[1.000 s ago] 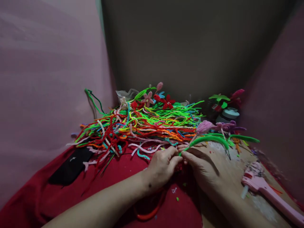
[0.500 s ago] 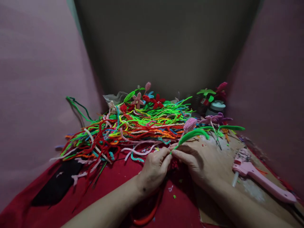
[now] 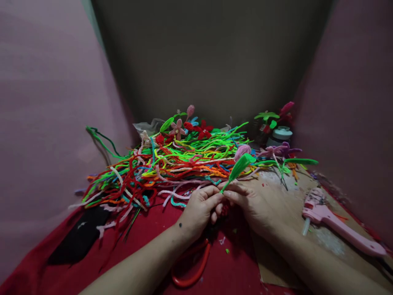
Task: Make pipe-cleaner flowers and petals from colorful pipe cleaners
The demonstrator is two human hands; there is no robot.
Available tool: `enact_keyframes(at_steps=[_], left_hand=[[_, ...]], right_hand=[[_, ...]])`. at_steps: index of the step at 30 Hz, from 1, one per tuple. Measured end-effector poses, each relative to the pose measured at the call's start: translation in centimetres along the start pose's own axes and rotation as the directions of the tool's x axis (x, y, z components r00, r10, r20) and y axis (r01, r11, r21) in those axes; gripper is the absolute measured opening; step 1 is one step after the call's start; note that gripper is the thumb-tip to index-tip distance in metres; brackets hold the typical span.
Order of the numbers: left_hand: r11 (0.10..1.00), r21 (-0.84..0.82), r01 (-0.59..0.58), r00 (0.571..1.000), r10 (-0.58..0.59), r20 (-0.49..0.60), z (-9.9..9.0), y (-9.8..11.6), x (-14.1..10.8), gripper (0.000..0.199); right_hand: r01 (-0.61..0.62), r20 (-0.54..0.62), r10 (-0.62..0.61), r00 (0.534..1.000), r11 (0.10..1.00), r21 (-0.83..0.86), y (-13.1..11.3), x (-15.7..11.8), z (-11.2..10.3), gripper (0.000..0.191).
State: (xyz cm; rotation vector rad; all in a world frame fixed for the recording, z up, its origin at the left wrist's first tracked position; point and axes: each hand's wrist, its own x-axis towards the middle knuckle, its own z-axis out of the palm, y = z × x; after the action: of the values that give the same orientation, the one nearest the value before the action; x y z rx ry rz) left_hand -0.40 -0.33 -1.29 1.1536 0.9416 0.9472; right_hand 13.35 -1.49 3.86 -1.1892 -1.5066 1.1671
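A pink pipe-cleaner bud [image 3: 242,153] with a green leaf [image 3: 240,167] in front of it stands up from between my hands. My left hand [image 3: 201,208] pinches the green stem at the leaf's base. On the same spot, from the right, the thumb and fingers of my right hand [image 3: 250,203] are closed. The fingertips of both hands nearly meet, and the lower stem is hidden behind them. Below my left hand, a tool's red handle [image 3: 192,282] lies on the red cloth [image 3: 144,250].
A heap of colourful pipe cleaners [image 3: 184,162] spreads behind my hands, finished flowers [image 3: 204,130] at its back. On the right, a pink glue gun [image 3: 334,225] lies on a brown board [image 3: 276,262]. A lidded jar [image 3: 281,135] stands behind. A black piece [image 3: 78,237] lies left.
The green leaf has turned from arching rightward to standing more upright, its broad face showing. The pink bud now sits partly behind it. More of the red handle shows.
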Motion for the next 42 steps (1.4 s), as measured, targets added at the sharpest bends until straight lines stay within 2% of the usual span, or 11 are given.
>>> enact_keyframes(at_steps=[4,7,10,13,15,20,26,28,32,42], left_hand=[[0.999,-0.032,0.003,1.000,-0.002,0.025,0.0,-0.1,0.0,0.022],[0.995,-0.096,0.026,0.998,-0.021,0.059,-0.1,-0.1,0.0,0.020],[0.977,-0.206,0.059,0.987,-0.026,0.158,-0.2,0.1,0.1,0.020],[0.946,-0.297,0.130,0.958,-0.043,0.284,-0.4,0.3,0.1,0.019],[0.934,-0.313,0.170,0.945,-0.065,0.319,-0.5,0.4,0.1,0.017],[0.930,-0.321,0.180,0.950,-0.079,0.302,-0.5,0.2,0.1,0.015],[0.937,-0.307,0.166,0.954,-0.074,0.292,-0.4,-0.1,0.1,0.017],[0.941,-0.298,0.160,0.956,-0.073,0.284,-0.4,-0.2,0.2,0.018],[0.949,-0.282,0.138,0.958,-0.056,0.280,-0.4,-0.3,0.3,0.020],[0.963,-0.256,0.084,0.956,-0.005,0.294,-0.5,-0.3,0.1,0.023]], right_hand=[[0.035,-0.056,-0.034,0.998,0.999,0.018,0.9,0.2,-0.1,0.016],[0.044,-0.031,-0.043,0.999,0.999,0.022,1.6,0.3,-0.2,0.015],[0.067,0.003,-0.068,0.998,0.997,0.039,1.9,0.4,-0.3,0.014],[0.075,0.052,-0.079,0.995,0.994,0.079,2.1,0.4,-0.3,0.015],[0.064,0.085,-0.073,0.994,0.992,0.112,2.4,0.5,-0.2,0.014],[0.070,0.075,-0.080,0.994,0.989,0.132,2.6,0.6,-0.2,0.013],[0.058,0.144,-0.065,0.987,0.997,0.048,0.9,0.4,-0.4,0.017],[0.057,0.125,-0.060,0.990,0.998,0.031,0.8,0.3,-0.5,0.019],[0.075,0.058,-0.078,0.995,0.996,0.058,1.3,0.3,-0.4,0.020],[0.104,0.088,-0.118,0.989,0.984,0.145,3.3,0.5,-0.2,0.019]])
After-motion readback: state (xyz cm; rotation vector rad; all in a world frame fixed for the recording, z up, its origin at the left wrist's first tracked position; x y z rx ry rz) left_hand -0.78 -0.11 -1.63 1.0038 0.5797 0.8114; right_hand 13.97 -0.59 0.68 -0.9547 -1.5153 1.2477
